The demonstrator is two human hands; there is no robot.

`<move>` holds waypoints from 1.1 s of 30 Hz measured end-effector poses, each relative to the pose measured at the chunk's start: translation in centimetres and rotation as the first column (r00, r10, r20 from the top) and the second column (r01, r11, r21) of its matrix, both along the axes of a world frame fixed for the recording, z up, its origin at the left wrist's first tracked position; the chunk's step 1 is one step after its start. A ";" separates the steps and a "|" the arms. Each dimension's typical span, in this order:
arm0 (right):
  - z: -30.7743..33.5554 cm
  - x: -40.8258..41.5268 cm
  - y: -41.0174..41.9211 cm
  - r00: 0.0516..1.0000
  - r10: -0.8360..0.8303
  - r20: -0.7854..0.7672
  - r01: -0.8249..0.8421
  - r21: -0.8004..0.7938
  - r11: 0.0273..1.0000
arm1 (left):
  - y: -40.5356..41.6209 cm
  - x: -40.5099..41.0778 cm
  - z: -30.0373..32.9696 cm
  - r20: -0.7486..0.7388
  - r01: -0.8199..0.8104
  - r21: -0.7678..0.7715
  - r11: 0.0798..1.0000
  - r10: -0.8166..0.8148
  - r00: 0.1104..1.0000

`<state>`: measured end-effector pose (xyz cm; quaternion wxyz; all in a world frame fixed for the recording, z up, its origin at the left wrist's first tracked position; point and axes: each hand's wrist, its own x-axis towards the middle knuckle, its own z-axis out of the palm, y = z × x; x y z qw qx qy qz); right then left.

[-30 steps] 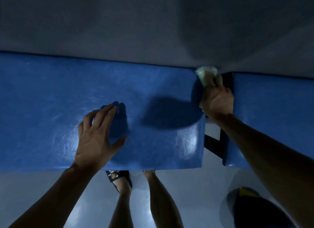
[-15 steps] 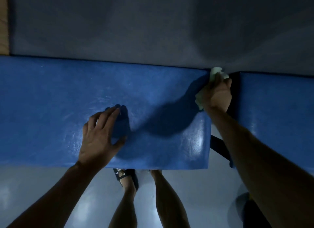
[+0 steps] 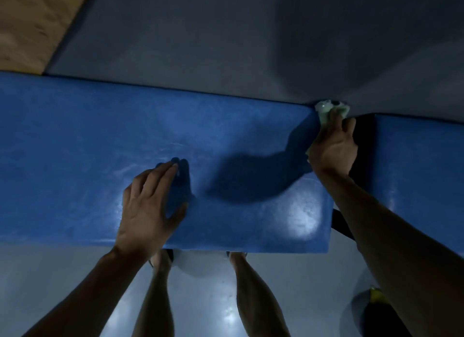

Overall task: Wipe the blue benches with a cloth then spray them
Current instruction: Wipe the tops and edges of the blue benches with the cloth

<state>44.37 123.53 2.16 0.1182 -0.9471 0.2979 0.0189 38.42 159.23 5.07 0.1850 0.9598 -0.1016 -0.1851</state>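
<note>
The left hand (image 3: 148, 208) lies flat on the top of the long, glossy blue padded bench (image 3: 82, 166), fingers straight and held close together, thumb spread out to the side, palm pressing down near the bench's front edge; it holds nothing. The right hand (image 3: 334, 148) is curled round a crumpled pale green-white cloth (image 3: 326, 110), the fingers folded over it so that most of the cloth bunches out beyond the fingertips and a small bit shows under the heel of the palm. This hand presses the cloth against the far right corner of the bench, right where the padded top meets the grey wall (image 3: 226, 47) behind it and at the edge of the dark gap that separates this bench from the second blue padded bench (image 3: 421, 166) to the right. The two hands are well apart, the left one near the middle front of the seat, the right one at its back end corner. A dark shadow falls across the seat between them, and a bright patch of light gleams on the vinyl near the front right corner. Below the bench's front edge the person's bare legs (image 3: 251, 294) stand on a shiny grey floor (image 3: 50, 274), and a strip of wooden panel (image 3: 32, 22) shows at the upper left.
</note>
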 end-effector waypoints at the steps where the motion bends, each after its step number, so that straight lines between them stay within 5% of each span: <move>1: 0.0 0.2 1.1 1.000 -0.026 -0.017 0.026 -0.015 1.000 | 0.4 0.1 -0.2 0.005 0.009 -0.008 1.000 -0.009 1.000; 10: -2.6 6.5 25.2 0.986 0.161 -0.036 -0.159 0.069 0.985 | 7.4 2.4 0.1 0.048 0.011 -0.056 0.998 -0.008 0.999; 14: -1.7 5.2 21.8 0.850 0.527 -0.026 -0.525 -0.136 0.840 | 10.0 3.5 -0.4 0.060 0.054 -0.043 0.998 -0.052 0.997; 16: -1.3 4.3 16.5 0.806 0.591 -0.029 -0.583 -0.215 0.784 | 11.0 4.1 -0.5 0.069 0.080 -0.040 0.996 -0.077 0.995; 20: -0.6 2.9 12.7 0.926 0.366 -0.092 -0.378 -0.202 0.904 | 13.2 5.0 -1.2 0.072 0.097 -0.038 0.995 -0.094 0.993; 23: -1.1 4.3 18.4 0.998 -0.033 -0.048 0.031 -0.047 0.998 | 15.1 5.2 -1.6 0.075 0.093 -0.041 0.995 -0.090 0.993; 25: -1.7 5.7 24.8 0.988 -0.148 -0.044 0.151 0.066 0.986 | 16.2 5.1 -1.8 0.090 0.101 -0.049 0.994 -0.096 0.991; 29: -2.5 8.4 35.9 0.986 0.137 0.090 -0.144 0.071 0.987 | 17.2 5.5 -1.9 0.109 0.119 -0.044 0.992 -0.113 0.988; 33: -1.7 7.9 31.3 0.842 0.538 0.037 -0.525 -0.164 0.835 | 17.6 6.2 -1.9 0.136 0.133 -0.052 0.990 -0.125 0.983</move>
